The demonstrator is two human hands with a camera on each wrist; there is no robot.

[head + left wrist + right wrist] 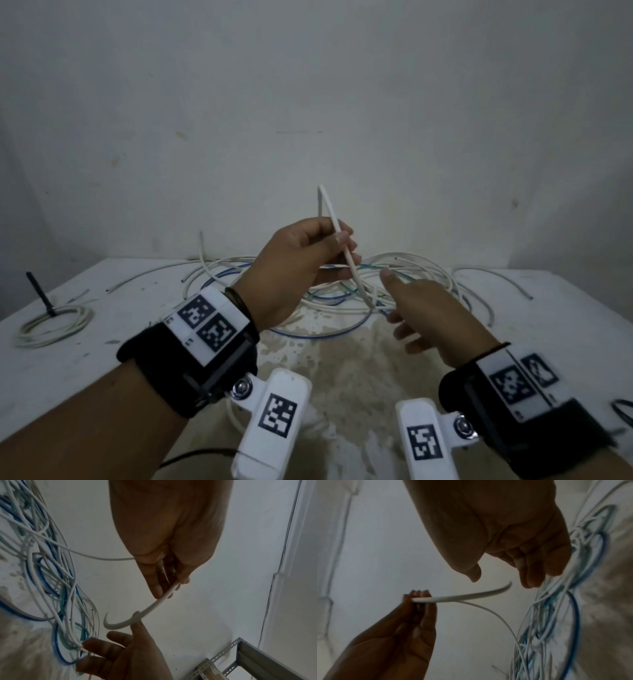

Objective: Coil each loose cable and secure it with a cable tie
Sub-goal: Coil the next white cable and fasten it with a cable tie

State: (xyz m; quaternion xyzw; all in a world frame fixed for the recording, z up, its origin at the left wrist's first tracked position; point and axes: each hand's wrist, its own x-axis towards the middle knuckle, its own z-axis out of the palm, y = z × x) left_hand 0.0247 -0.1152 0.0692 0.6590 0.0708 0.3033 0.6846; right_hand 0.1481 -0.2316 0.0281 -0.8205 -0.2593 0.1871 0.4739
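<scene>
My left hand point(344, 250) is raised above the table and pinches a white cable point(327, 209) near its free end, which sticks up past the fingers. The same pinch shows in the left wrist view point(169, 589) and the right wrist view point(418, 597). My right hand point(390, 298) is open just to the right, holding nothing. Its thumb and fingers point(529, 582) are spread on either side of the cable's curved tip point(508, 586). Below both hands lies a tangled pile of white, blue and teal cables point(428, 270) point(51, 574).
At the left of the stained white table point(137, 342) lies a coiled white cable point(54, 323) with a black tie point(37, 291) standing up from it. A short white cable point(493, 277) lies at the right. A wall rises right behind the table, and a metal shelf frame point(248, 655) is nearby.
</scene>
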